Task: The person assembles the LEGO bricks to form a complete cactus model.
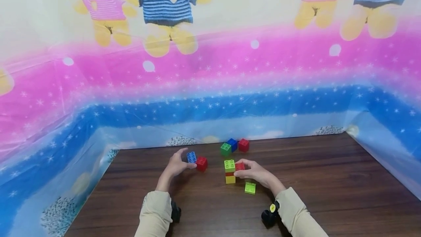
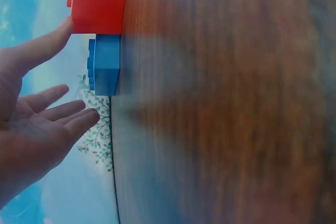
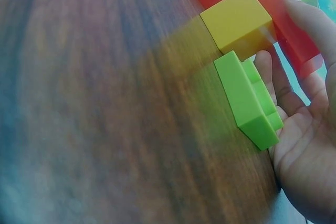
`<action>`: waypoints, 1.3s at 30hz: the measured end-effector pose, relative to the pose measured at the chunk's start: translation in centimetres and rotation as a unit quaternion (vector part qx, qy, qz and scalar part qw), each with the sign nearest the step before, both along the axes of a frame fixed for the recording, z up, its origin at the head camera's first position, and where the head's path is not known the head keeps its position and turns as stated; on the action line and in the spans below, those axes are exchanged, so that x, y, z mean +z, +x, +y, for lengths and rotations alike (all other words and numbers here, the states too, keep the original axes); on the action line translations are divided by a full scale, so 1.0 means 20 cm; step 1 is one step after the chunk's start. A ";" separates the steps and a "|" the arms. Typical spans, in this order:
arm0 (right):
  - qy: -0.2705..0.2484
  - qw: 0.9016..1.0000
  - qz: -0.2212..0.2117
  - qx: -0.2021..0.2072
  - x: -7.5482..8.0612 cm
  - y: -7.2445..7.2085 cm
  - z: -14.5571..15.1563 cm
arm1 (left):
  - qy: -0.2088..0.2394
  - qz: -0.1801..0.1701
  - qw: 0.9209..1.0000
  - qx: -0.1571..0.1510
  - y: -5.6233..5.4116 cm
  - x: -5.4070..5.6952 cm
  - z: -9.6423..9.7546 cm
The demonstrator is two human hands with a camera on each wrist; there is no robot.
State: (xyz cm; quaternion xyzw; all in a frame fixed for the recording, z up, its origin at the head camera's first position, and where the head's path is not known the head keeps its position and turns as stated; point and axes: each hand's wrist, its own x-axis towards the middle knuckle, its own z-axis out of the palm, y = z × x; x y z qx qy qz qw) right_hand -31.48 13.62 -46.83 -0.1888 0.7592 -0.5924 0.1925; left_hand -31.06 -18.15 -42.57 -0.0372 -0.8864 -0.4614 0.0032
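Observation:
My left hand point(image 1: 175, 164) is spread beside a red brick point(image 1: 201, 164) and a blue brick point(image 1: 191, 157). In the left wrist view its thumb tip reaches the red brick's edge; the other fingers are extended, apart from the blue brick. To the right stands a small stack: a yellow brick point(image 3: 239, 23) at the bottom, a long red brick point(image 3: 286, 27) jutting out to the right, and a lime brick point(image 1: 229, 165) on top. My right hand point(image 1: 256, 172) pinches the jutting red brick, thumb in front and fingers behind.
A flat lime brick point(image 1: 250, 188) lies in front of the right hand. Farther back sit a green brick point(image 1: 226, 149), a dark blue brick point(image 1: 232, 144) and another red brick point(image 1: 243, 145). Behind the brown table point(image 1: 210, 207) hangs a printed cloth point(image 1: 210, 72).

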 end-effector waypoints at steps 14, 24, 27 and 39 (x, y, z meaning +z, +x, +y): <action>-0.003 1.000 -0.006 0.001 0.01 0.00 0.00 | 0.068 -0.055 0.996 0.013 -0.04 -0.04 0.03; -0.003 1.000 -0.006 0.000 0.01 0.00 0.01 | 0.063 -0.055 0.996 0.016 -0.08 -0.07 0.01; -0.004 1.000 -0.006 0.003 0.01 0.00 0.00 | 0.060 -0.053 0.997 0.022 -0.08 -0.09 0.00; -0.001 1.000 -0.006 -0.003 0.02 0.00 0.00 | 0.071 -0.050 0.996 0.034 -0.08 -0.10 0.00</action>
